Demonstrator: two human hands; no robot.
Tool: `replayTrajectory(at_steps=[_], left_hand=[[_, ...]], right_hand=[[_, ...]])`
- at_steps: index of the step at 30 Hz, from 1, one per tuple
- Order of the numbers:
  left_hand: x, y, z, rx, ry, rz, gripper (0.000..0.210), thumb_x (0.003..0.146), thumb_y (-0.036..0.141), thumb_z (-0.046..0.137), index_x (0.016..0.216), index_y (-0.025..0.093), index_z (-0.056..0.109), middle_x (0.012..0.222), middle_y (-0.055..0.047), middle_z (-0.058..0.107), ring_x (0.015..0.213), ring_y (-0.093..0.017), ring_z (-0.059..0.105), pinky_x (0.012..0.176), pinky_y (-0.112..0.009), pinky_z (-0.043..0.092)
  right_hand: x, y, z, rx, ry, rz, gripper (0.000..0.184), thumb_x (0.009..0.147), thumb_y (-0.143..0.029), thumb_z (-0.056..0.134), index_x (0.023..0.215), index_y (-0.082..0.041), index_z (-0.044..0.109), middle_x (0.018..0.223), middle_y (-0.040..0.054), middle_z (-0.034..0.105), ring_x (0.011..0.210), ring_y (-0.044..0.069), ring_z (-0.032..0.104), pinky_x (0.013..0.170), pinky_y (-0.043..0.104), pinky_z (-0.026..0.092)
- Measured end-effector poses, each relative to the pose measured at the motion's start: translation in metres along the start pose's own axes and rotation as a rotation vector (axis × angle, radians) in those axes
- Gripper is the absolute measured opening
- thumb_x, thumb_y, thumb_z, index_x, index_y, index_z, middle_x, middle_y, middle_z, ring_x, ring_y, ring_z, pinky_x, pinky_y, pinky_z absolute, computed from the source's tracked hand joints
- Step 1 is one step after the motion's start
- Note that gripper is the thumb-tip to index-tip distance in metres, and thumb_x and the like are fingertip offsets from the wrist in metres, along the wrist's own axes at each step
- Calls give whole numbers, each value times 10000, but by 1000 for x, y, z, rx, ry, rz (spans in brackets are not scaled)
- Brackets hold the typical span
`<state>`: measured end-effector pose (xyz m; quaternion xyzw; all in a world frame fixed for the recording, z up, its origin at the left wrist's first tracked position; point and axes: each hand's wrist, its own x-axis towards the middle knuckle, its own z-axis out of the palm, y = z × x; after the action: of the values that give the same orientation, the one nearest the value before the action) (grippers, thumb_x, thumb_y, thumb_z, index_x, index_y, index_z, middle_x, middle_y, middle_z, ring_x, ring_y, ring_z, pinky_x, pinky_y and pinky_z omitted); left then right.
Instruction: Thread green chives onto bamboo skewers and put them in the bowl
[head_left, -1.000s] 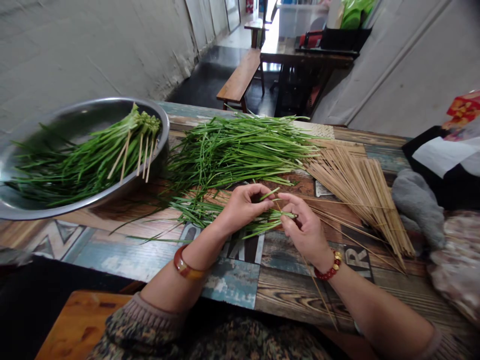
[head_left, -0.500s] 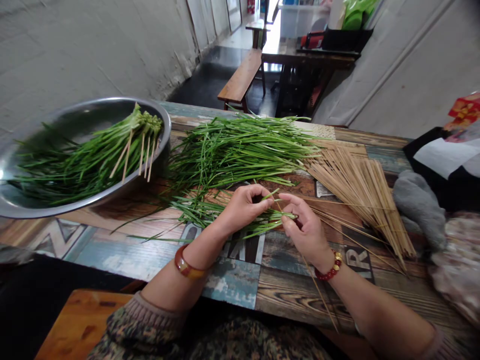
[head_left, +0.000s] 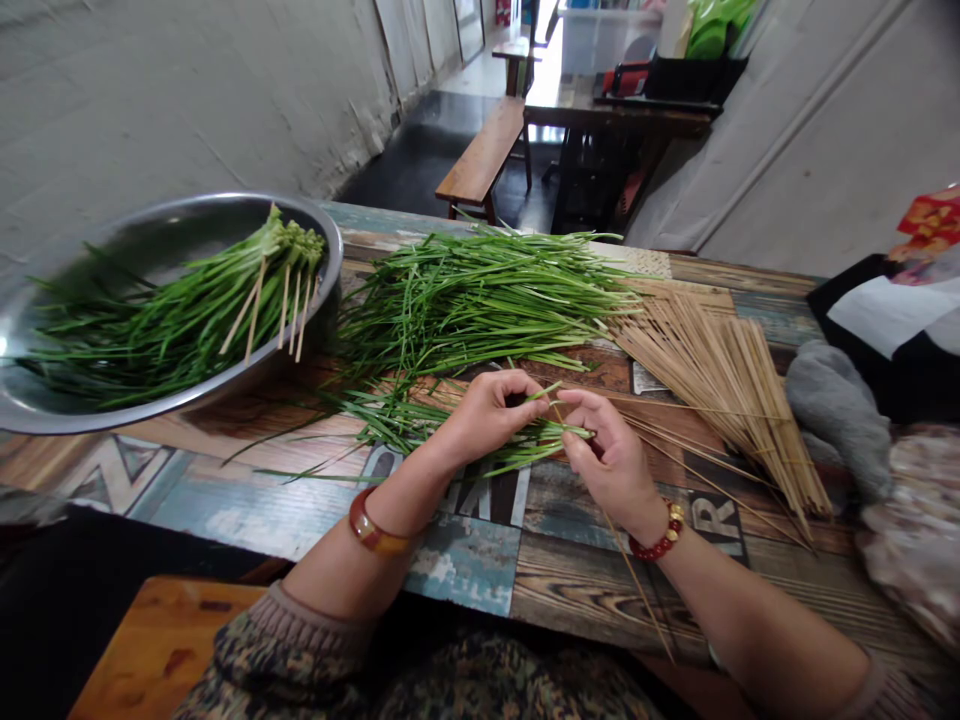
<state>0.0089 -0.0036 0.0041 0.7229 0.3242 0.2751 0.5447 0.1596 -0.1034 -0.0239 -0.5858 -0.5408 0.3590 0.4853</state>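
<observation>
My left hand (head_left: 495,415) pinches the end of a green chive stalk (head_left: 551,388) between thumb and fingertips, close to the tip of a thin bamboo skewer. With its fingers closed, my right hand (head_left: 611,455) grips that bamboo skewer (head_left: 641,585), whose long end slants down toward the table's front edge. Several chives (head_left: 517,458) reach from the right fingertips leftward beneath my left hand. Whether the left stalk touches the skewer tip is too small to tell. Beyond my hands lies a big pile of loose chives (head_left: 487,300).
At the left a steel basin (head_left: 336,262) holds skewered chives (head_left: 195,300), several skewer ends resting over its rim. A fan of bamboo skewers (head_left: 739,410) lies right of the pile, beside a grey cloth-like bundle (head_left: 836,410) and a clear plastic bag (head_left: 915,530). A bench (head_left: 484,150) stands beyond the table (head_left: 480,560).
</observation>
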Motion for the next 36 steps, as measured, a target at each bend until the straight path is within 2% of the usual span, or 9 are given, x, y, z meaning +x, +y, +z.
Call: replayTrajectory(at_steps=[14, 20, 27, 36], left_hand=[[0, 0, 0, 29, -51, 28, 187, 806, 258, 643, 693, 108, 648, 713, -34, 618, 674, -112, 543, 633, -219, 405], [-1, 1, 1, 52, -79, 48, 167, 820, 231, 621, 708, 111, 652, 696, -19, 602, 668, -106, 529, 645, -219, 405], [0, 0, 1, 53, -19, 57, 167, 824, 248, 625, 750, 119, 699, 770, -49, 640, 739, -131, 567, 694, -244, 430], [1, -3, 1, 36, 21, 46, 185, 808, 268, 650, 708, 120, 701, 737, -47, 647, 703, -128, 569, 664, -239, 431]], right_hand=[[-1, 4, 2, 8, 23, 10, 288, 840, -163, 523, 1125, -202, 522, 710, -35, 551, 559, 93, 478, 535, 224, 396], [0, 3, 3, 57, 25, 22, 385, 847, -163, 525, 1224, -204, 457, 722, -39, 558, 587, 101, 509, 557, 234, 417], [2, 1, 2, 76, 30, 39, 420, 858, -206, 546, 1262, -198, 433, 752, -26, 584, 607, 111, 533, 571, 253, 444], [2, 7, 3, 99, 2, 16, 422, 875, -217, 566, 1274, -229, 429, 803, -12, 598, 652, 122, 569, 596, 266, 475]])
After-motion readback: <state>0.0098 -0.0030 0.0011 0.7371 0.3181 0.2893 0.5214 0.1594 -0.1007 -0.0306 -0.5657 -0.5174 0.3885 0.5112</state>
